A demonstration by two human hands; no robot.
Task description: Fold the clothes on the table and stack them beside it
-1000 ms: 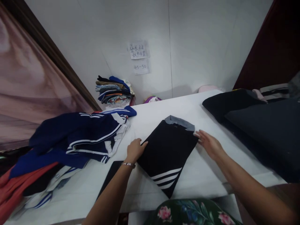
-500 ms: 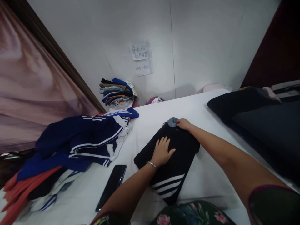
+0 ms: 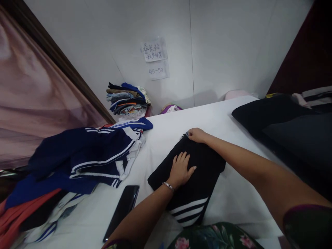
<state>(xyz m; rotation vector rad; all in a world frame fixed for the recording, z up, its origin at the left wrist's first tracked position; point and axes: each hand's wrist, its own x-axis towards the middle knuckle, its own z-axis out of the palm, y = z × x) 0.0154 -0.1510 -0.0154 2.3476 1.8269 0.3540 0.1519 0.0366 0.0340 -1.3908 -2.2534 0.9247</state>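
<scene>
The left hand (image 3: 180, 171) lies spread on the folded, white-striped black garment (image 3: 206, 162), presumably anchoring it against the white table (image 3: 166, 129). Farther away, the right hand (image 3: 197, 135) pinches the garment's far edge, apparently to control that corner.

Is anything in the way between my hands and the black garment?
Nothing visible is: the left hand rests on the black garment, and the right hand grips its far edge. The phone lies apart, to the left.
</scene>
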